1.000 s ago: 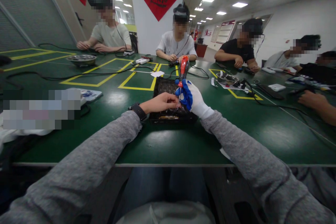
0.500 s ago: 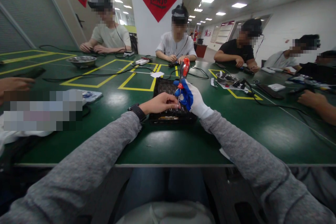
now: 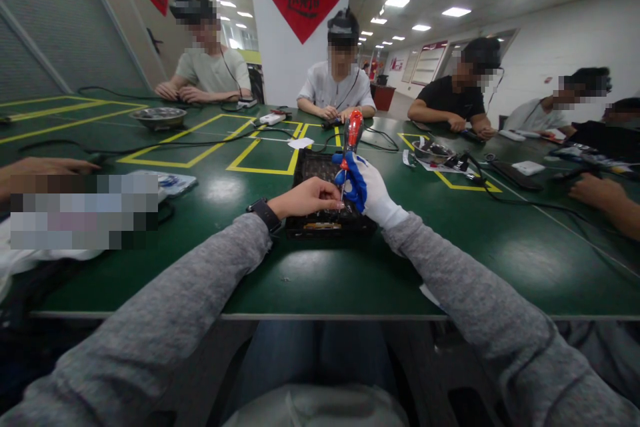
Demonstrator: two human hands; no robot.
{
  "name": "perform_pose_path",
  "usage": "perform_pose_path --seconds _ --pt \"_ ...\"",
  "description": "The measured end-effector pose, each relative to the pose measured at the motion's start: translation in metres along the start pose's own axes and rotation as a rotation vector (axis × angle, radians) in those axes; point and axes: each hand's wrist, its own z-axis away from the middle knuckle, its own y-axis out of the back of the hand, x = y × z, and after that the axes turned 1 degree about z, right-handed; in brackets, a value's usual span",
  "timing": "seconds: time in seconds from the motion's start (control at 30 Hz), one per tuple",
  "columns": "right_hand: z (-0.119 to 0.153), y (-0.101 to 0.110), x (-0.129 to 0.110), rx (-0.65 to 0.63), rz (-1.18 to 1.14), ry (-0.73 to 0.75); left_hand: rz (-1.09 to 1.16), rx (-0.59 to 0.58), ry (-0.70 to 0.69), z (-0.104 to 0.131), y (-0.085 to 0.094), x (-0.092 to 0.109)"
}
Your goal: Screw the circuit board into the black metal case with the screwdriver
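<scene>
My right hand [image 3: 367, 185], in a white glove with blue-coated fingers, grips a screwdriver [image 3: 354, 128] with a red and black handle. The tool stands nearly upright, its shaft pointing down over an open black case [image 3: 327, 235] on the table. My left hand [image 3: 313, 197], bare with a dark watch at the wrist, has its thumb and fingers pinched together beside the lower end of the shaft. What those fingertips hold, if anything, is too small to make out. Small brass-coloured pieces [image 3: 323, 226] lie along the near side of the case.
The green table [image 3: 300, 287] carries yellow tape outlines. A metal bowl [image 3: 158, 119] stands far left, another bowl [image 3: 434, 151] with parts to the right. Black cables [image 3: 200, 142] cross the surface. Several people sit around the table; a co-worker's hand [image 3: 55, 168] is at the left.
The screwdriver and both hands stay at the case with only slight shifts. At the left, the co-worker's hand has moved right and the dark object near it is no longer seen the same way.
</scene>
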Motion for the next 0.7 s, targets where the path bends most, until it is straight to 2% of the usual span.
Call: perform_pose_path --seconds 0.2,0.4,0.57,0.7 --pt "-0.0047 0.0030 0.0037 0.003 -0.052 -0.056 0.032 -0.026 -0.050 0.0006 0.0015 0.0003" --pt "-0.0024 0.0010 0.0015 0.015 -0.027 -0.008 0.058 -0.048 -0.051 -0.0005 0.0016 0.0008" --pt "-0.0008 -0.0014 0.0012 0.020 -0.036 0.016 0.023 0.012 0.023 -0.0008 0.0006 0.0002" --pt "-0.0023 -0.0006 0.0031 0.010 -0.061 0.019 0.021 0.028 0.002 -0.0002 -0.0003 -0.0005"
